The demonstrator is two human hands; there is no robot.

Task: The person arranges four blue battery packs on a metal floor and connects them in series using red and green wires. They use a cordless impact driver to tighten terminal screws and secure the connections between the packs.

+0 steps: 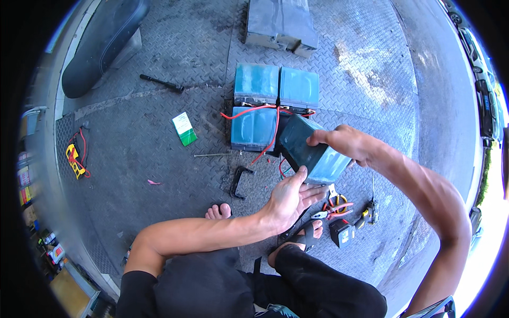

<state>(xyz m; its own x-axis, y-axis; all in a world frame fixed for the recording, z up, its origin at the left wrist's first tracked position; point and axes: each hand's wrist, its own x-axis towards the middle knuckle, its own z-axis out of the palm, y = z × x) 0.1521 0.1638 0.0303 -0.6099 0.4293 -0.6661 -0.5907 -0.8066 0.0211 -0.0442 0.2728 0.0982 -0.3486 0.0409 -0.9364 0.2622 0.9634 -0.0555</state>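
Observation:
A blue-green battery (303, 144) is tilted up off the ground between my two hands. My right hand (345, 144) grips its far right side, the thumb lying on the dark face. My left hand (290, 201) supports its near lower end with the thumb on the edge and the fingers under it. Beside it, several more batteries (253, 127) stand in a block on the metal floor. A red wire (249, 111) runs across their terminals, and its loose ends stick out left and toward me. The underside of the held battery is hidden.
Near my foot lie pliers (336, 210), a black battery pack (342, 233) and a yellow-black tool (367, 214). A black bracket (241, 183), a green-white packet (184, 129), a black bar (161, 83) and a yellow meter (75, 160) lie left. A seat (103, 45) and grey case (281, 24) stand farther off.

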